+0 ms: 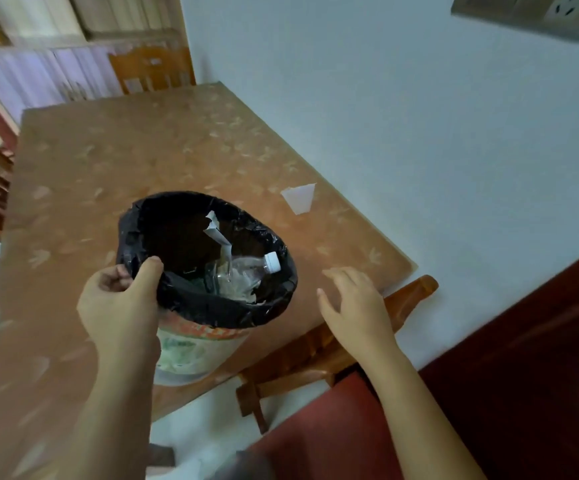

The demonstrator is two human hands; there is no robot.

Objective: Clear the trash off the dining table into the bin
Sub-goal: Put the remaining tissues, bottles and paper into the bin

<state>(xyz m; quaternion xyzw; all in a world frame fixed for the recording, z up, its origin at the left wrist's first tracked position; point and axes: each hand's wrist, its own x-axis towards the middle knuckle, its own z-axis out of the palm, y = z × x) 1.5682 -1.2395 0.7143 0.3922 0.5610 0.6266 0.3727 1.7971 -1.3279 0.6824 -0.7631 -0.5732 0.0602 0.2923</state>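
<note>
- Left hand (pixel 122 303) noted clamped on near rim of bin (pixel 191 351), thumb hooked inside black liner (pixel 212 306).
- Right hand (pixel 354 306) noted empty, fingers spread apart, hovering over near right edge of counter (pixel 108 161), just beside bin.
- Bin found held at near counter edge; whether resting on surface not determinable.
- Inside bin: clear plastic bottle (pixel 253 268) with white cap, torn paper strip (pixel 217 233) above it. Judged as trash largely collected.
- Beyond bin, toward wall side: one white paper scrap (pixel 300 199) left lying on counter, apart from bin.
- No other trash seen on far counter. Judged near completion, scrap outstanding.
</note>
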